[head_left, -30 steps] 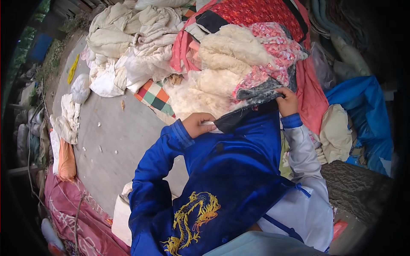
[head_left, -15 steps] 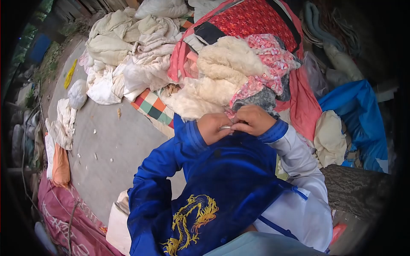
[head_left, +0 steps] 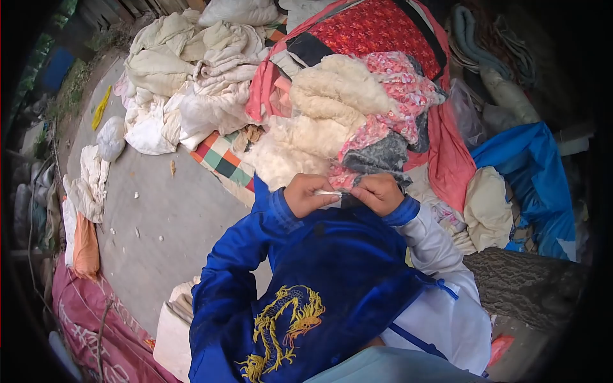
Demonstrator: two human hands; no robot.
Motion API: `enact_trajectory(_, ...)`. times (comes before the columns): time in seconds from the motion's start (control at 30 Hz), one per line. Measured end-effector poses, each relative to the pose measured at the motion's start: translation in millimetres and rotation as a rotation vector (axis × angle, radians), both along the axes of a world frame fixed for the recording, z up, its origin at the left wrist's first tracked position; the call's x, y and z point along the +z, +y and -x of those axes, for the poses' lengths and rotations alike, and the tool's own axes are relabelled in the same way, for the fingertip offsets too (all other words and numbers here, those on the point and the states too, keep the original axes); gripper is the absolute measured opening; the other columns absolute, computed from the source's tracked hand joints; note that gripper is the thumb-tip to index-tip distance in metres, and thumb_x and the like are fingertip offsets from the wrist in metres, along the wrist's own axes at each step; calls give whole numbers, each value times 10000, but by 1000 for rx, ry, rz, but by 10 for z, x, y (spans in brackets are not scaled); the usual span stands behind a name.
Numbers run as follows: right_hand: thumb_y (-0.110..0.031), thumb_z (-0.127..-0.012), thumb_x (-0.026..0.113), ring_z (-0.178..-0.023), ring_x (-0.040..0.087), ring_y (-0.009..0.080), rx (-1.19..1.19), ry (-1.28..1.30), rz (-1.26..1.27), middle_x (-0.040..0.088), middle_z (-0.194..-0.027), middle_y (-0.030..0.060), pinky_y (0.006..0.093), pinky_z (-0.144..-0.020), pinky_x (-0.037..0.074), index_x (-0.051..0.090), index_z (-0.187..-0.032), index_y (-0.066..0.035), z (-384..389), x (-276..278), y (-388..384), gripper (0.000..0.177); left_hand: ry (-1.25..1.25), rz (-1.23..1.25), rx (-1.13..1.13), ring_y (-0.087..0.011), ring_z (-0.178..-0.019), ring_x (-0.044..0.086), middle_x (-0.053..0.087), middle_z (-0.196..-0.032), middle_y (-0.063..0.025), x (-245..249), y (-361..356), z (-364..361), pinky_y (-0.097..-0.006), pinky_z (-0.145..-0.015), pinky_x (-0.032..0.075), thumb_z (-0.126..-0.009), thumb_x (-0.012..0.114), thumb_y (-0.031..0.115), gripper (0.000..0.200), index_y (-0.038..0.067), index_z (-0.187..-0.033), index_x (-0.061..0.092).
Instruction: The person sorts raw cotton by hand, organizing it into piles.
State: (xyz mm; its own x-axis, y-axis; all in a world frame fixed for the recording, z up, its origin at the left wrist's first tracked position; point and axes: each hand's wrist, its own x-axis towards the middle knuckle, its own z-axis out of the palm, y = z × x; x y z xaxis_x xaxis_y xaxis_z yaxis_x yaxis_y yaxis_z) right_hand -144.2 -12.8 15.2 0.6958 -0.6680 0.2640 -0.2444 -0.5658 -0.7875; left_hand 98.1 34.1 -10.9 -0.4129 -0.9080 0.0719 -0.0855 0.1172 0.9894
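Note:
In front of my lap lies a pink floral padded cloth [head_left: 399,80] with grey patches and thick cream wadding [head_left: 338,86] spilling over it. My left hand [head_left: 310,195] is closed, thumb against fingers, pinching the cloth's near edge where a narrow white strip shows. A short gap to the right, my right hand [head_left: 381,193] pinches the same edge, knuckles up. Between the hands a small dark and pink stretch of cloth is visible. The fingertips of both hands are partly hidden.
Cream and white bedding [head_left: 159,70] is heaped at the back left. A red patterned bundle [head_left: 377,32] with pink cloth sits behind. Blue sheeting [head_left: 543,159] and a cream bundle [head_left: 488,207] lie right. White scraps dot the grey floor [head_left: 179,204]; a maroon sheet [head_left: 96,332] is front left.
My hands have drawn apart slightly along the cloth edge, the left one moving left, and both sit a little lower in view. More of the edge shows between them.

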Motion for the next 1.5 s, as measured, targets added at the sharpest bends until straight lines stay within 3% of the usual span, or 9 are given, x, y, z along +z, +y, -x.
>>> enact_trajectory(0.1, -173, -863, 682, -545, 547, 318, -6, -40, -2, 520, -592, 141, 387, -516, 411, 589, -685, -15, -33, -75, 41, 257, -44, 9, 24, -99, -680, 576, 627, -719, -57, -84, 66, -87, -255, -618, 437, -835, 733, 110, 127, 0, -834, 671)
enact_trajectory(0.2, -173, -915, 639, -564, 571, 116, -511, -78, -256, 603, -626, 37, 328, -513, 410, 608, -695, -25, 637, -274, -162, 267, -173, -23, 559, -79, -687, 558, 631, -733, -38, -540, 88, -911, -244, -635, 437, -865, 686, 107, 109, 13, -825, 650)
enact_trajectory(0.27, -179, -969, 583, -609, 436, 34, -568, -418, -440, 494, -645, -66, 246, -525, 349, 598, -788, -38, 1255, -332, -421, 230, 3, -176, 633, -93, -640, 540, 626, -726, -17, -592, 264, -1552, -258, -603, 444, -873, 681, 109, 130, 16, -814, 610)
enact_trajectory(0.37, -203, -978, 580, -652, 380, 33, -538, -277, -246, 429, -679, -75, 215, -570, 321, 554, -779, -46, 1065, -86, -570, 255, -120, -145, 574, -97, -708, 583, 624, -743, -14, -84, 46, -1201, -272, -680, 486, -906, 662, 149, 143, 17, -893, 612)
enact_trajectory(0.47, -217, -986, 575, -657, 364, 37, -475, -233, -73, 405, -677, -69, 222, -579, 317, 534, -761, -47, 695, 156, -630, 285, -829, 639, 838, -303, -1118, 560, 583, -1207, -175, 331, -171, -730, -383, -969, 412, -835, 694, 160, 381, 43, -1177, 575)
enact_trajectory(0.67, -195, -987, 565, -634, 379, 72, -437, -249, 45, 419, -674, -31, 254, -559, 330, 522, -761, -22, 518, 238, -584, 288, -677, 690, 267, -341, -1296, 446, 491, -1367, -182, -121, 137, 423, -496, -1102, 284, -798, 723, 206, 579, 36, -1300, 491)
enact_trajectory(0.9, -239, -1026, 475, -734, 489, 107, -478, -461, -198, 562, -806, 41, 246, -695, 396, 533, -859, -14, 800, 58, -160, 286, -412, 733, 38, -288, -743, 597, 595, -810, -100, -829, -62, 697, -387, -656, 489, -858, 676, 213, 164, 57, -847, 626)
enact_trajectory(1.23, -340, -1007, 509, -594, 419, 92, -536, -546, -260, 471, -634, 12, 252, -549, 337, 468, -685, -26, 1104, 5, 220, 451, -745, 602, -436, -273, -744, 631, 587, -751, -81, -885, 60, 79, -393, -639, 516, -899, 606, 363, 287, 80, -851, 591)
enact_trajectory(1.5, -361, -1000, 515, -494, 399, 136, -253, -613, -160, 445, -581, 41, 295, -474, 318, 436, -646, -42, 1292, 389, 112, 483, -827, 737, -200, -278, -733, 630, 600, -760, -77, -590, -164, -210, -394, -626, 524, -820, 662, 248, 213, 96, -968, 650)
